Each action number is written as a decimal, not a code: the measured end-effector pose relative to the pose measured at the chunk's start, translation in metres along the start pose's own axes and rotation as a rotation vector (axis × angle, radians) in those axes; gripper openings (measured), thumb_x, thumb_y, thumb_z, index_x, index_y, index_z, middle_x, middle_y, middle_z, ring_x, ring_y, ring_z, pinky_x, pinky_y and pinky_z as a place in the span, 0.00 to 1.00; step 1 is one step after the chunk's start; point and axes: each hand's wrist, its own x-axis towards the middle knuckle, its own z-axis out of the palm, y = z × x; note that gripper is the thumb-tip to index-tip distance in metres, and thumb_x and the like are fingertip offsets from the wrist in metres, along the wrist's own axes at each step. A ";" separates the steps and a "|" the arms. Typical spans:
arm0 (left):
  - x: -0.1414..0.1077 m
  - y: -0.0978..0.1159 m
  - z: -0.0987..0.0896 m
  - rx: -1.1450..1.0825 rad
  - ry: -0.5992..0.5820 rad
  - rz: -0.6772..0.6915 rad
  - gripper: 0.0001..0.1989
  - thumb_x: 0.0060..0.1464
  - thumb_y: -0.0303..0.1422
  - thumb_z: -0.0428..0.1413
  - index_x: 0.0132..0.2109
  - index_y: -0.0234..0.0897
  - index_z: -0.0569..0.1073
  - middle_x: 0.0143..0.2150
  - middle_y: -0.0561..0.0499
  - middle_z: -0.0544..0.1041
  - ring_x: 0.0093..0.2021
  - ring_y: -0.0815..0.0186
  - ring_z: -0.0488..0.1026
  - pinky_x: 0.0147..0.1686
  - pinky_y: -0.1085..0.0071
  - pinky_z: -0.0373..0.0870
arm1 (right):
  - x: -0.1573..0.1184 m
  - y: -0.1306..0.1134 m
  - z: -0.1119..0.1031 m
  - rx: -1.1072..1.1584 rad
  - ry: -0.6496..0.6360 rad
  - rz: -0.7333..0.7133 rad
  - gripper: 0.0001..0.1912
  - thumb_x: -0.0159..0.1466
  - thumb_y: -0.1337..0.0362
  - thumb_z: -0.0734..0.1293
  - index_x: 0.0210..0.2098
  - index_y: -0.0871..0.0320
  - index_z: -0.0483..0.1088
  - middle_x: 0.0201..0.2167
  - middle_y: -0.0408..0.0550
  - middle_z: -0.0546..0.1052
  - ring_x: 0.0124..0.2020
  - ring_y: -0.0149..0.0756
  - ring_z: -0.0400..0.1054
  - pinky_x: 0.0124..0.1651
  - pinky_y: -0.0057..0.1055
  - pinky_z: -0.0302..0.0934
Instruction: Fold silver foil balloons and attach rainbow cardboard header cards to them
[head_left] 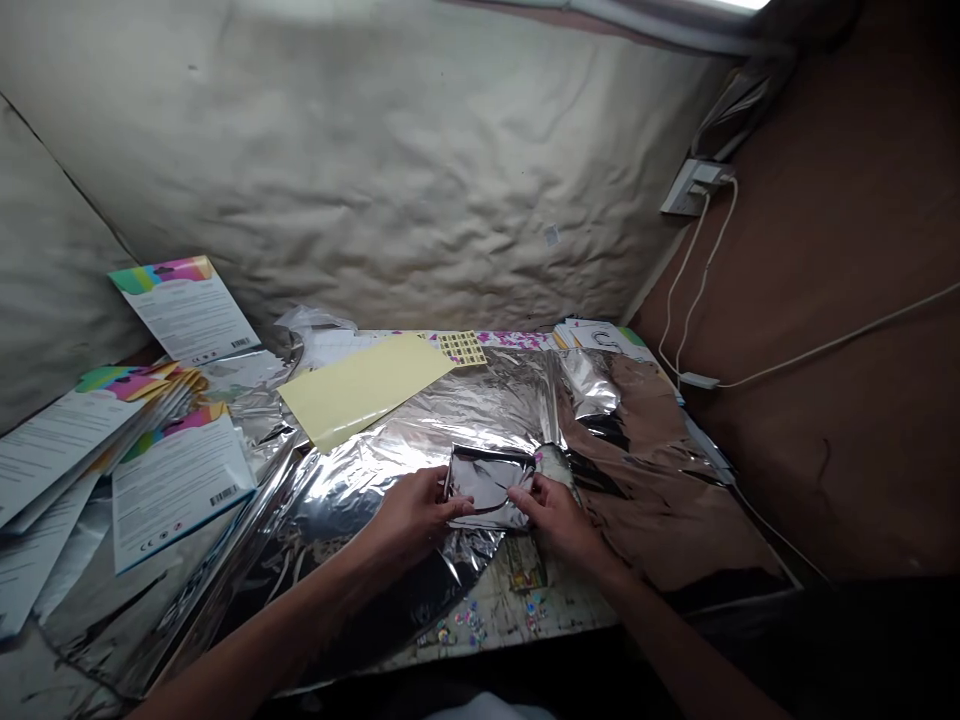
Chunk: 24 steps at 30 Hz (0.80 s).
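Between my hands is a small rectangular packet wrapped in silver foil [489, 484], its shiny face turned up. My left hand [421, 508] grips its left edge, thumb lying on top. At the right edge my right hand [556, 512] holds it the same way, thumb on the face and fingers behind. Whatever is inside the foil is hidden. Beneath and around the packet spreads a large silver foil sheet [337, 530] over the table. A pale yellow sheet [367, 390] lies on this foil beyond my left hand.
Printed cardboard packs [184, 485] are piled at the left. A sheet of small labels [463, 348] and a crumpled foil piece [591, 382] lie farther back. Tiny colourful bits [469, 625] dot the front edge. White cables [701, 270] hang from a wall socket [691, 188].
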 end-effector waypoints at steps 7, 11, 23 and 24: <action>0.008 -0.002 -0.001 0.231 0.014 0.066 0.17 0.59 0.46 0.51 0.39 0.39 0.77 0.35 0.51 0.79 0.36 0.59 0.74 0.34 0.71 0.62 | -0.009 -0.005 0.016 0.091 0.220 0.033 0.37 0.58 0.48 0.71 0.59 0.60 0.60 0.30 0.48 0.81 0.34 0.45 0.77 0.38 0.36 0.68; 0.013 0.007 -0.003 0.363 0.047 0.053 0.26 0.59 0.43 0.53 0.62 0.42 0.65 0.42 0.49 0.79 0.40 0.58 0.75 0.37 0.69 0.64 | -0.008 -0.003 0.018 -0.201 0.357 -0.002 0.40 0.62 0.53 0.67 0.68 0.60 0.51 0.23 0.40 0.74 0.28 0.41 0.72 0.35 0.35 0.64; 0.041 -0.015 0.051 0.856 0.101 0.480 0.37 0.66 0.52 0.38 0.72 0.33 0.47 0.74 0.41 0.46 0.73 0.48 0.41 0.67 0.47 0.43 | -0.015 -0.012 0.014 -0.556 0.449 -0.160 0.33 0.65 0.61 0.64 0.67 0.61 0.57 0.39 0.54 0.77 0.41 0.47 0.73 0.46 0.43 0.67; 0.042 -0.017 0.052 0.859 0.109 0.480 0.37 0.66 0.52 0.39 0.73 0.33 0.47 0.74 0.41 0.45 0.73 0.48 0.40 0.67 0.47 0.43 | -0.016 -0.015 0.013 -0.655 0.479 -0.255 0.29 0.66 0.61 0.63 0.65 0.60 0.60 0.48 0.58 0.75 0.50 0.50 0.70 0.53 0.46 0.65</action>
